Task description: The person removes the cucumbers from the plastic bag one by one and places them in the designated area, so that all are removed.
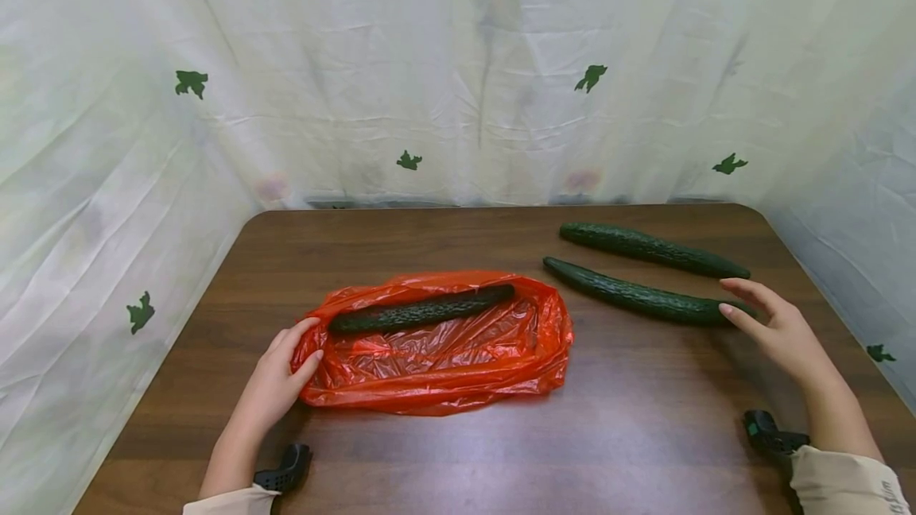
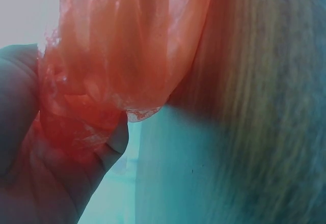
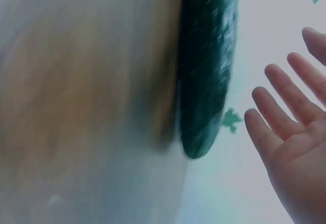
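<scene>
A red plastic bag (image 1: 429,392) lies on its side with its mouth spread wide, and one dark green cucumber (image 1: 422,311) rests inside along the back. My left hand (image 1: 275,372) grips the bag's left rim between thumb and fingers; the left wrist view shows the thin film (image 2: 127,46) in that grasp. To the right of the bag, a second cucumber (image 1: 630,294) lies on the table. My right hand (image 1: 787,340) hovers at its right end, fingers spread in the right wrist view, apart from the cucumber (image 3: 206,71) there. Behind it lies a third cucumber (image 1: 651,249).
The brown wooden table (image 1: 501,459) has a back edge against a pale hanging curtain (image 1: 458,86) with green leaf-like shapes. More curtain hangs at both sides. A black wrist device (image 1: 286,469) sits by my left sleeve, another (image 1: 773,431) by the right.
</scene>
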